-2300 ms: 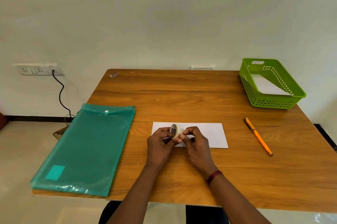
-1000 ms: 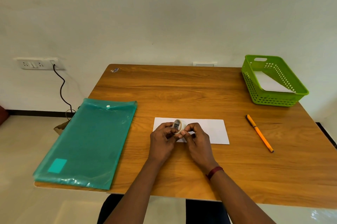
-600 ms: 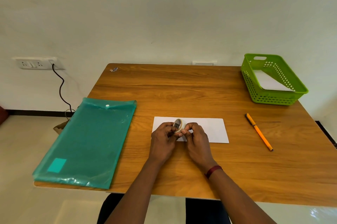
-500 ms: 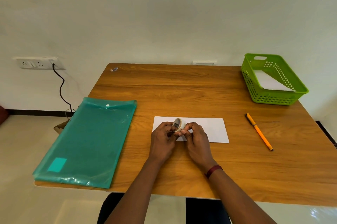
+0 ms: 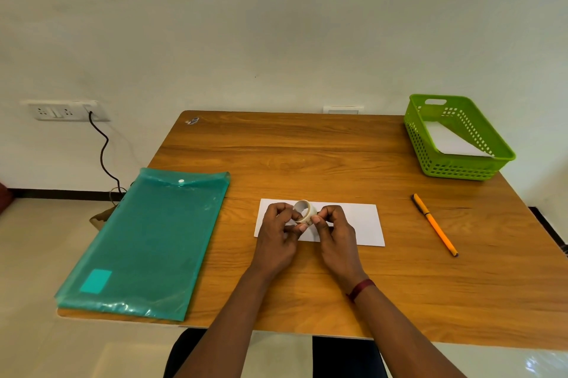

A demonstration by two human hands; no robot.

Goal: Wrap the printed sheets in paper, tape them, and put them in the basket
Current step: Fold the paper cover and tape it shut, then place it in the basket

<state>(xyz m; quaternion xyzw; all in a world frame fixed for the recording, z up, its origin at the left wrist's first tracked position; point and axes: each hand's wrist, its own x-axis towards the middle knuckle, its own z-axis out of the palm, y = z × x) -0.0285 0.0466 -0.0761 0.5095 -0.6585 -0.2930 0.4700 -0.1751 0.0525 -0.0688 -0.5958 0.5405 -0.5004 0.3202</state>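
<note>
while left hand [image 5: 276, 234] and right hand [image 5: 336, 231] both pinch tape roll [image 5: 307, 211] just above white paper packet [image 5: 364, 224] at worktop [image 5: 307, 156] centre, green basket [image 5: 455, 169] stands at far right corner with white sheet [image 5: 445, 141] inside; orange pen [image 5: 435, 224] between packet and basket; teal folder [image 5: 147, 242] left.

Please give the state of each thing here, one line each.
tape roll: held over the paper packet
left hand: grips the tape roll
right hand: pinches the tape roll
paper packet: folded, flat on table
basket: upright, white paper inside
folder: closed, lying flat
pen: lying on table
</note>
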